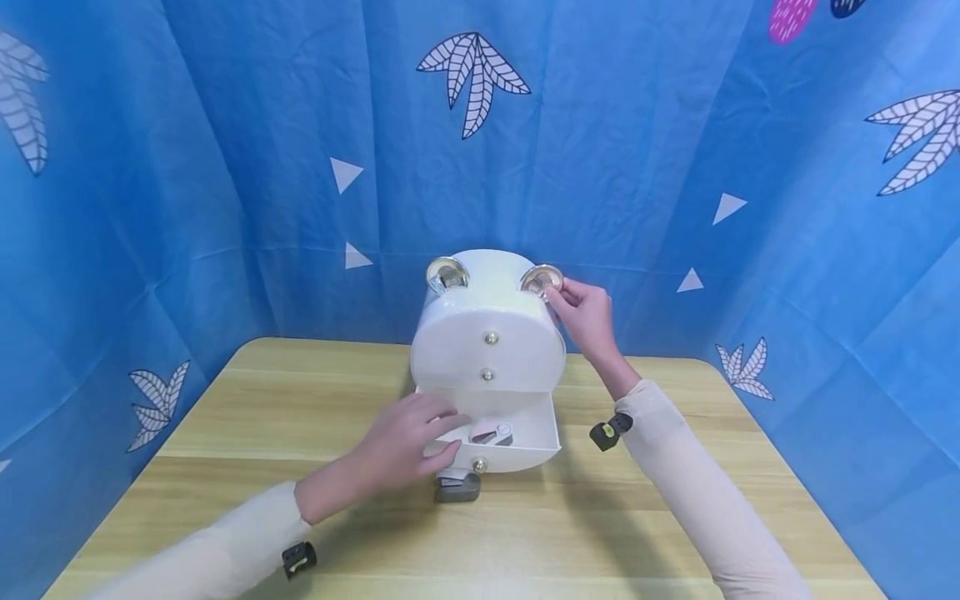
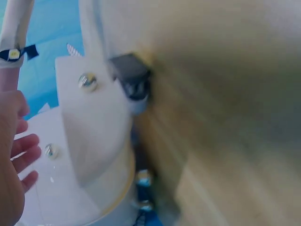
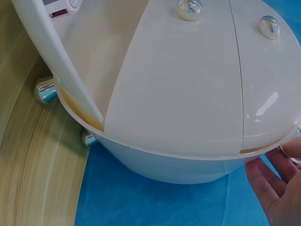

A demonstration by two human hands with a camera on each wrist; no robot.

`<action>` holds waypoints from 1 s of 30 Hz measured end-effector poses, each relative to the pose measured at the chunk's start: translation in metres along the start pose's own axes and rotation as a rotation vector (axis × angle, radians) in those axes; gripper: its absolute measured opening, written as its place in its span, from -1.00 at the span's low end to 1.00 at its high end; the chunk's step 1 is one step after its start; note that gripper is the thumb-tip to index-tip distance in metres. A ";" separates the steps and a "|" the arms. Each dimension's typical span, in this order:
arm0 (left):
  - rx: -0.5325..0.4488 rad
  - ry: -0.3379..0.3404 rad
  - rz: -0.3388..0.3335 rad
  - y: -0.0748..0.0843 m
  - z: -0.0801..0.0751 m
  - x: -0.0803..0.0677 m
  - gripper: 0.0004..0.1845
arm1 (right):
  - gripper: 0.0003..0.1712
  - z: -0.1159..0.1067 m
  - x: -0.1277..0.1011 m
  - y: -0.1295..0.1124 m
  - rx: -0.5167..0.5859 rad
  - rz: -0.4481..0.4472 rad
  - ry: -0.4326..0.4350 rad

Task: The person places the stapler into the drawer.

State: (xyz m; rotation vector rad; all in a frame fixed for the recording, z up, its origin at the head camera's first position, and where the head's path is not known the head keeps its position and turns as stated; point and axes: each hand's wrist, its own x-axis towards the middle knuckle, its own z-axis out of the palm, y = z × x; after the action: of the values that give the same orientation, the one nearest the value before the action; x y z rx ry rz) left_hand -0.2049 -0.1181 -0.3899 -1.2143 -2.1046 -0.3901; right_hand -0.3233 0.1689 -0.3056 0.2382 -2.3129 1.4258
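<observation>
A glossy white rounded drawer box with silvery knobs stands on the table, its bottom drawer pulled out. With thumb and fingers my right hand grips the gold ear-shaped ring at the box's upper right. My left hand hovers at the left side of the open drawer, fingers loosely bent and holding nothing. Inside that drawer lies a small white-and-dark object, partly visible in the right wrist view too. Below the drawer front, a small dark grey stapler-like object rests on the table.
The wooden table is enclosed by blue patterned curtains at the back and sides. A second gold ear ring sits at the box's upper left. Short metallic feet hold up the box.
</observation>
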 end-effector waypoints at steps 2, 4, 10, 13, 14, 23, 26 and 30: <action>-0.029 0.032 0.005 0.006 0.001 -0.007 -0.68 | -0.78 0.000 0.001 -0.001 -0.004 -0.005 -0.001; -0.056 0.024 -0.007 0.012 0.003 -0.014 -0.69 | -0.77 0.000 0.001 -0.001 -0.003 -0.003 -0.004; -0.093 -0.113 -0.059 0.025 0.013 -0.039 -0.66 | -0.75 0.000 0.000 -0.002 0.005 0.015 -0.005; -0.092 -0.188 -0.072 0.031 0.018 -0.050 -0.64 | -0.75 0.000 0.000 -0.001 0.002 0.022 -0.003; -0.088 -0.212 -0.079 0.032 0.019 -0.052 -0.63 | -0.75 0.000 -0.001 -0.001 0.001 0.023 -0.003; -0.086 -0.281 -0.122 0.040 0.024 -0.057 -0.59 | -0.73 0.000 -0.002 -0.001 -0.008 0.034 -0.007; -0.079 -0.282 -0.113 0.041 0.026 -0.057 -0.59 | -0.72 0.000 -0.002 -0.001 -0.009 0.036 -0.008; -0.088 -0.276 -0.128 0.044 0.027 -0.057 -0.57 | -0.73 0.001 -0.002 -0.001 -0.012 0.029 -0.008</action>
State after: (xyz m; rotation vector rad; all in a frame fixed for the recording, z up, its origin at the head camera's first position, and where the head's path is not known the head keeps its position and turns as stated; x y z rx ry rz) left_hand -0.1582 -0.1174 -0.4515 -1.2456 -2.4325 -0.3940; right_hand -0.3213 0.1673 -0.3057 0.2083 -2.3393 1.4269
